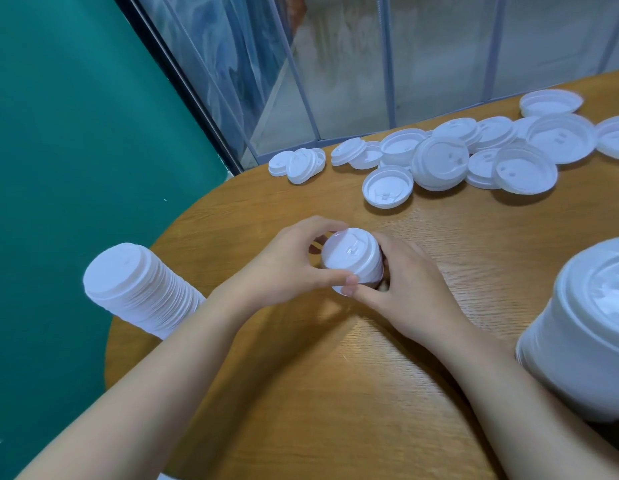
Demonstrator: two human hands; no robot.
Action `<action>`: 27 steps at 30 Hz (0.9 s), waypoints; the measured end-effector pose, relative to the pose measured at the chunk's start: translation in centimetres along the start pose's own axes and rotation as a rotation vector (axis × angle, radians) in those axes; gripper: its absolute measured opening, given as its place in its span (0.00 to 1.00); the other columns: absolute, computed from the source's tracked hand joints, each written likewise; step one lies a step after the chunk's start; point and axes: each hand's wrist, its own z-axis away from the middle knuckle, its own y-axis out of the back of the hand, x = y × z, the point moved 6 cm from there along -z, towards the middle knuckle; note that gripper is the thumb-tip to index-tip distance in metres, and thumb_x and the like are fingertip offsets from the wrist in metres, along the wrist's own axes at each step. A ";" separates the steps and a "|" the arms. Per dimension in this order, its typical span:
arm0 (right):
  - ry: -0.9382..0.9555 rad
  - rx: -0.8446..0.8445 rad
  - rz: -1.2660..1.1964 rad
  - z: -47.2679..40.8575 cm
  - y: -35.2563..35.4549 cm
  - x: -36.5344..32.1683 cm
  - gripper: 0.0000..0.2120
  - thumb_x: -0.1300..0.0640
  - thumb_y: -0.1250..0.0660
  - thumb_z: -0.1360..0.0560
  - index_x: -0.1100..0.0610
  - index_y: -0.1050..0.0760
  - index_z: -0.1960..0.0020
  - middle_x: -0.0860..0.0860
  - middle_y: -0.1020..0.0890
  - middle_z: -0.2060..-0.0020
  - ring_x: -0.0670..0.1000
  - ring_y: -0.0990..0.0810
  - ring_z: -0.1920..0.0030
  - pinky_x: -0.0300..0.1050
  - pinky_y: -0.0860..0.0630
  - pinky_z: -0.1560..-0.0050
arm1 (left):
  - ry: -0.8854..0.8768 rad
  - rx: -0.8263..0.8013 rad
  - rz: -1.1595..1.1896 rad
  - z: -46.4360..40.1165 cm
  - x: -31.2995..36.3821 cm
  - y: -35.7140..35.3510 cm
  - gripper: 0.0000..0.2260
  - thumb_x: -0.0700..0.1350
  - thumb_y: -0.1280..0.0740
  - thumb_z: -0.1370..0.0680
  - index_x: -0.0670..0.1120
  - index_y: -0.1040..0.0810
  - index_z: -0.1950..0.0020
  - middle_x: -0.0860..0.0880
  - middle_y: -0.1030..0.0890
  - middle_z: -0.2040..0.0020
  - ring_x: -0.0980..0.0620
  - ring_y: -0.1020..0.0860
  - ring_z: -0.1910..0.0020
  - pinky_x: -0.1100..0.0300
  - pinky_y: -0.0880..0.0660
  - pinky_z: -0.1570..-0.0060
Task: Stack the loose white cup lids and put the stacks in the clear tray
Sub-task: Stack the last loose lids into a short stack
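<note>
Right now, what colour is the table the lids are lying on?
Light brown wood grain, clearest in the head view on the table.

We see a table (301,393) of light wood with an open, streaky grain and a soft satin sheen where light falls near its middle. The loose lids (439,161) scattered at its far edge are thin white plastic, smooth and faintly glossy, as is the short stack of lids (353,261) and the tall stack (138,289) at the left edge. The floor (59,168) beside the table looks matt green, perhaps painted. Behind stand clear, glossy panels (353,64) in pale frames.
</note>
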 end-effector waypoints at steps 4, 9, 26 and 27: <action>-0.006 0.000 -0.008 0.0 0.0 0.1 0.29 0.35 0.25 0.32 0.41 0.27 0.34 0.36 0.22 0.48 0.46 0.28 0.45 0.50 0.29 0.40 | -0.014 0.000 -0.023 -0.1 0.3 0.0 0.31 0.56 0.19 0.29 0.52 0.23 0.29 0.60 0.22 0.36 0.62 0.24 0.38 0.61 0.25 0.37; -0.015 0.003 0.011 -0.2 -0.1 0.2 0.28 0.36 0.24 0.32 0.45 0.27 0.38 0.38 0.22 0.50 0.47 0.27 0.46 0.51 0.28 0.42 | -0.019 -0.001 -0.049 -0.2 0.3 -0.2 0.31 0.59 0.20 0.30 0.53 0.23 0.29 0.60 0.23 0.37 0.61 0.24 0.38 0.61 0.25 0.37; -0.044 0.084 0.105 0.4 1.4 0.5 0.29 0.37 0.24 0.33 0.43 0.27 0.36 0.38 0.21 0.48 0.50 0.26 0.45 0.51 0.30 0.40 | 0.035 0.028 0.107 -5.1 0.0 0.8 0.15 0.57 0.30 0.19 0.53 0.21 0.35 0.59 0.19 0.39 0.62 0.20 0.43 0.64 0.23 0.43; -0.061 0.107 0.107 0.6 1.6 0.7 0.30 0.37 0.23 0.33 0.44 0.27 0.36 0.40 0.21 0.47 0.50 0.26 0.44 0.51 0.30 0.40 | 0.036 0.047 0.094 -6.4 0.2 0.7 0.17 0.58 0.29 0.20 0.53 0.22 0.33 0.60 0.20 0.38 0.62 0.21 0.42 0.64 0.24 0.43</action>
